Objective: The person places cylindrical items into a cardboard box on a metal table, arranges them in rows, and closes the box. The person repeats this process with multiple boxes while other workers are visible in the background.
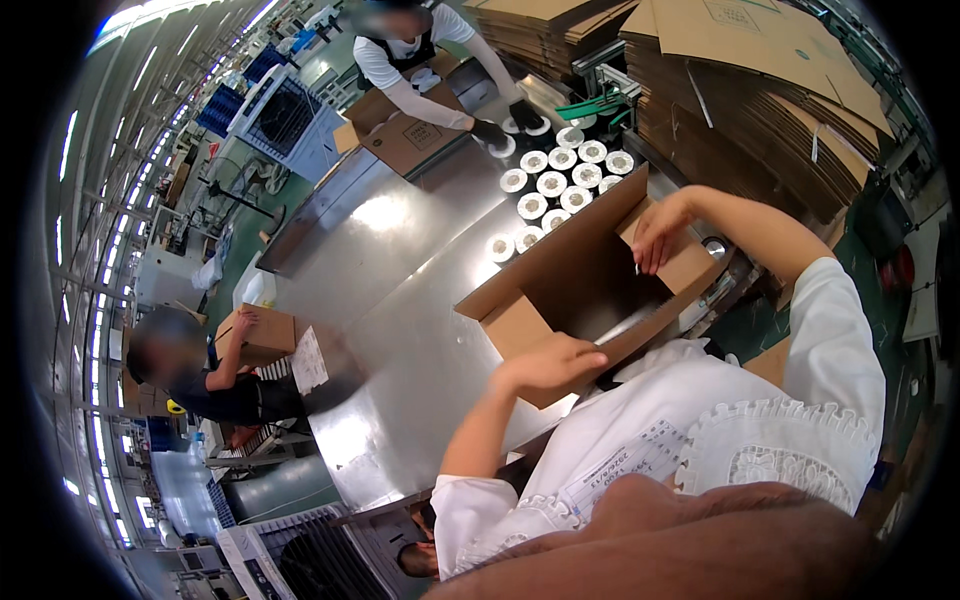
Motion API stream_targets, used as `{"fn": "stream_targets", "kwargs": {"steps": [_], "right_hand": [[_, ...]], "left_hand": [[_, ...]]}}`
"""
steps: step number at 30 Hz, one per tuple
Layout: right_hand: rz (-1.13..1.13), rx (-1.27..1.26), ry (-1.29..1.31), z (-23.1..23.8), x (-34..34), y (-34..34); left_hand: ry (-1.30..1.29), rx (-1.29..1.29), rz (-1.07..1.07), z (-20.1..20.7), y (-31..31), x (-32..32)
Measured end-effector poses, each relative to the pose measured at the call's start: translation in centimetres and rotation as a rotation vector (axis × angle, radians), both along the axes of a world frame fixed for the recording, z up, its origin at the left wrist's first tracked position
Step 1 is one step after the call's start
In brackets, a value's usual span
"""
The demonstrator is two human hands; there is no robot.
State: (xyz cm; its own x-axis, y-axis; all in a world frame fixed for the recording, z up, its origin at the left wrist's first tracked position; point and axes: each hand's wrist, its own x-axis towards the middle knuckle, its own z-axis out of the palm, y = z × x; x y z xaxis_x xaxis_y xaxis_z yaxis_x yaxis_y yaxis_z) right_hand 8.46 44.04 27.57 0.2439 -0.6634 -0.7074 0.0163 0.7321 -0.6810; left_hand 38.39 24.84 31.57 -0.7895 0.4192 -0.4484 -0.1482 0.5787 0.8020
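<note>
An open cardboard box (520, 283) stands tilted in front of me at the metal table's near edge, flaps spread and its inside dark. My left hand (553, 364) lies over its near left corner, fingers close together along the near flap's edge. My right hand (660, 232) is at the right end, its bent fingers curled over the right flap (684, 264). Part of the grip under each hand is hidden. Just beyond the box's far flap stand several dark cylinders with white round tops (551, 183).
Across the metal table (400, 290), a co-worker's dark-gloved hands (510, 130) touch cylinders beside another open box (415, 140). At left, a person holds a carton (262, 335) near a paper sheet (309, 360). Flat cardboard stacks (760, 60) rise at the far right, beside green straps (590, 106).
</note>
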Motion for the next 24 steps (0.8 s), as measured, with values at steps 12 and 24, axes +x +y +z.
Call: {"fn": "stream_targets", "kwargs": {"steps": [12, 24], "right_hand": [[-0.721, -0.265, 0.393, -6.9, 2.0, 9.7], [-0.791, -0.681, 0.166, -7.3, 5.8, 6.3]], "left_hand": [[1.267, -0.89, 0.608, -1.4, -3.2, -4.9], [0.427, -0.881, 0.63, -6.1, 2.1, 3.4]]}}
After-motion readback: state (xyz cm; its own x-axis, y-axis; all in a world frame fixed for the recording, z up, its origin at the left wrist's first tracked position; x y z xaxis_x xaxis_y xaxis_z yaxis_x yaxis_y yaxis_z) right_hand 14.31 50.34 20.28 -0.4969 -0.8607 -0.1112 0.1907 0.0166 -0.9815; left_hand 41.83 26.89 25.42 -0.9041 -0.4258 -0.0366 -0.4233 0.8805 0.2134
